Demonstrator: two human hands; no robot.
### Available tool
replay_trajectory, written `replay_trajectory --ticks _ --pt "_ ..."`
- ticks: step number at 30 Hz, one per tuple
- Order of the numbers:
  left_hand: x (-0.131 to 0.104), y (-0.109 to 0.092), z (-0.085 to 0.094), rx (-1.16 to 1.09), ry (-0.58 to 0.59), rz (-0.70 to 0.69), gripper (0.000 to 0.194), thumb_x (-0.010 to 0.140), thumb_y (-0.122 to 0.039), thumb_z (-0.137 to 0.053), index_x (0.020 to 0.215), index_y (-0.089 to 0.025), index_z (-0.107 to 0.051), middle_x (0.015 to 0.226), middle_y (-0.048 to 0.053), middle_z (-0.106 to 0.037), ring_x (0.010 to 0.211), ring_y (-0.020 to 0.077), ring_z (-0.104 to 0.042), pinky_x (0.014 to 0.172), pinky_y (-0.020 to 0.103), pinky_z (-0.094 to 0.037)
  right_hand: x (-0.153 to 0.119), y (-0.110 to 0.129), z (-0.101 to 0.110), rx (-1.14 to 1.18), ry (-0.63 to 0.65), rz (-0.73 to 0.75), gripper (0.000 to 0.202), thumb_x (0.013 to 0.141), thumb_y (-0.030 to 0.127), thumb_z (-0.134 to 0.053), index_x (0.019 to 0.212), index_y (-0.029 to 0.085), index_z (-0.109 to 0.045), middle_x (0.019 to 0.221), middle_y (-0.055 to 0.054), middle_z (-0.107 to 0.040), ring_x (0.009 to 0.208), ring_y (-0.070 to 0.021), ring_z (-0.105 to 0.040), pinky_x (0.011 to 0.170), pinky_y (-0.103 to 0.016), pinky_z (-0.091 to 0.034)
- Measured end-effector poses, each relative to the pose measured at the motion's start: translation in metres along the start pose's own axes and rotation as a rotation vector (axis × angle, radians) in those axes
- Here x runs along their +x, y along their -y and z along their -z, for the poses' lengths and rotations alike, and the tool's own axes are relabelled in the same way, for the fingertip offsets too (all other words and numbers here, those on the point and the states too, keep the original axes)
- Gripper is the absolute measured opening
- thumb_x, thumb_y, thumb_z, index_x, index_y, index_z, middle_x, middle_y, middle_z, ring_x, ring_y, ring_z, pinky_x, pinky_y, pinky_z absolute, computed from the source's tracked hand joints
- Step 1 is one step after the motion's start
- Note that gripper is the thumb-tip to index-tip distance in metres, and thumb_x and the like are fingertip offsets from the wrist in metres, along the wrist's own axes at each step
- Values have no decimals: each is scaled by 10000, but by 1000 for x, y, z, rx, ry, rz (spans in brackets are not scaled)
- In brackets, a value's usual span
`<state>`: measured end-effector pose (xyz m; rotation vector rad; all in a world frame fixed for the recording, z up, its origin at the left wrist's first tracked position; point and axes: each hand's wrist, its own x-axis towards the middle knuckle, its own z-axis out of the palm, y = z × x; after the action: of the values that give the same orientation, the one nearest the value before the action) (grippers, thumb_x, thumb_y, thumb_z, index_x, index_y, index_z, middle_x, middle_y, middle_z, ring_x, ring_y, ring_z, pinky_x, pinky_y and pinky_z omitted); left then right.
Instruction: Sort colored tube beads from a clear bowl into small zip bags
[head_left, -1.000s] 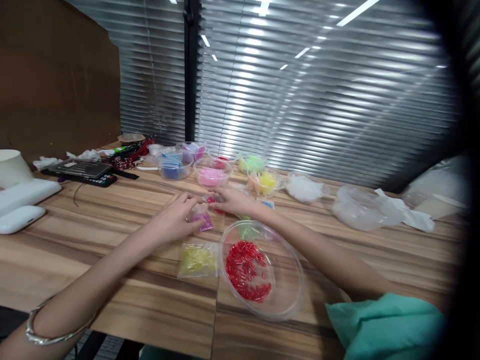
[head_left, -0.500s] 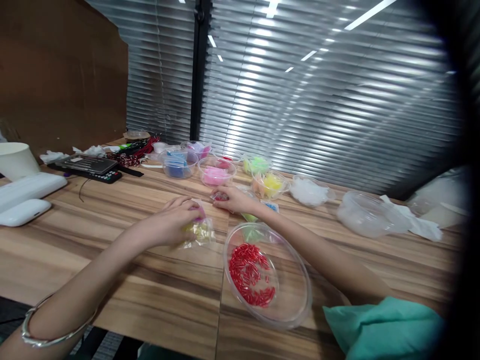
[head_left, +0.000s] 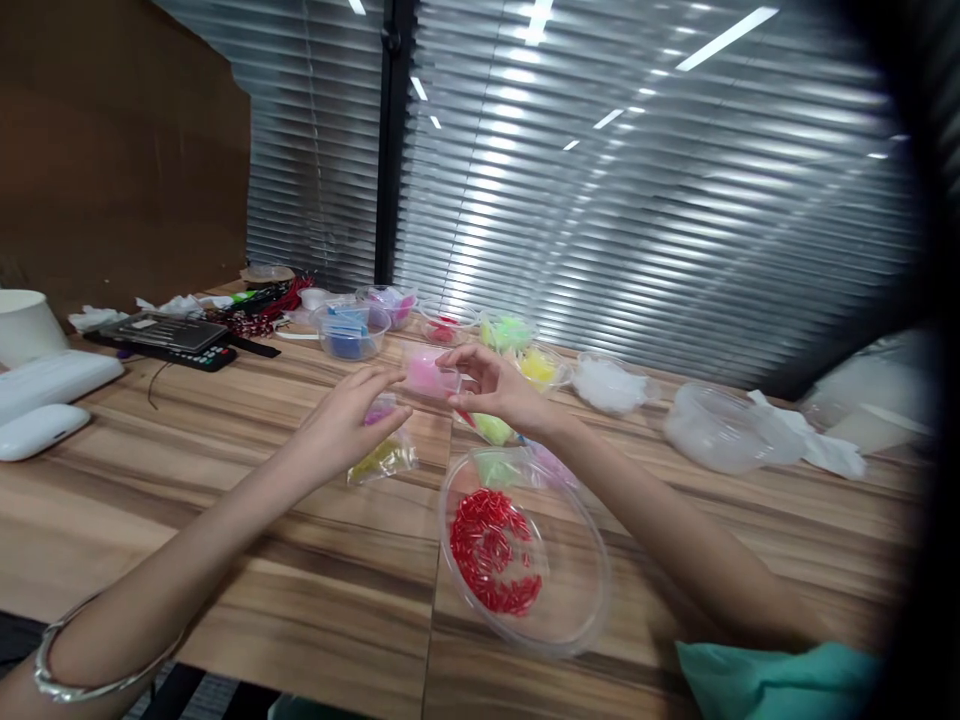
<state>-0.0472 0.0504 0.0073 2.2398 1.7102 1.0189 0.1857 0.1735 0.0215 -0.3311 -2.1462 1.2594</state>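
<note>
A clear bowl of pink pieces (head_left: 425,372) stands between my hands, its right rim in the fingers of my right hand (head_left: 487,385). My left hand (head_left: 356,415) is beside the bowl's left side, thumb and fingers apart and holding nothing. Partly under it lies a clear bag with yellow-green contents (head_left: 386,458), with a purple one (head_left: 381,408) behind. A yellow-green packet (head_left: 493,430) rests below my right hand. Nearer to me, a large clear oval container (head_left: 574,590) holds red tube-shaped pieces (head_left: 491,545) on its left side.
Behind are bowls with blue (head_left: 349,335), purple (head_left: 390,303), red (head_left: 444,328), green (head_left: 508,330) and yellow pieces (head_left: 538,368). White material (head_left: 611,385) and a cloudy plastic container (head_left: 712,430) are at right. Remote control (head_left: 214,357), white devices (head_left: 45,430) and red-black cords (head_left: 274,305) lie left.
My right hand has left the small red packet and taken hold of the pink bowl, which is now closer. My left hand has opened and lifted off the yellow-green bag.
</note>
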Motion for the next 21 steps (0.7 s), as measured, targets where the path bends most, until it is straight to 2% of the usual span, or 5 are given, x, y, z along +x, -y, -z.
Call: replay_trajectory --ticks 3,8,13,16,21 --pt "0 -5 -3 -74 -9 12 448 985 -482 -559 1352 -228 -603 1391 111 -648 1304 302 -600 1135 507 -458 -8 6 -7 36 20 -37 413 820 276 -846 1165 225 -625 1249 -53 -615 1150 -218 -609 1040 -422 -521" --pt "-5 -7 -14 -140 50 19 416 960 -429 -589 1333 -250 -634 1362 90 -690 1255 307 -650 1072 487 -519 -7 -15 -11 46 59 -115 312 978 321 -685 1244 166 -633 1265 -97 -640 1098 -238 -652 929 -450 -580" --pt "-5 -6 -16 -179 35 61 475 934 -390 -604 1368 -198 -606 1426 133 -653 1319 337 -616 1123 542 -482 3 -30 -6 60 64 -124 359 1003 352 -652 1311 175 -608 1296 -106 -632 1080 -232 -665 905 -437 -596" --pt "-4 -7 -14 -230 14 74 498 930 -414 -625 1377 -197 -597 1439 137 -645 1342 342 -600 1158 568 -446 3 -16 -4 38 67 -76 369 961 321 -705 1287 183 -602 1278 -96 -629 1049 -223 -661 882 -417 -598" --pt "-6 -14 -13 -375 -16 64 628 921 -497 -688 1474 -260 -509 1520 108 -584 1415 315 -543 1197 525 -435 -3 42 -13 -60 34 92 419 861 232 -794 1220 293 -587 1346 -31 -569 1163 -201 -606 985 -362 -548"
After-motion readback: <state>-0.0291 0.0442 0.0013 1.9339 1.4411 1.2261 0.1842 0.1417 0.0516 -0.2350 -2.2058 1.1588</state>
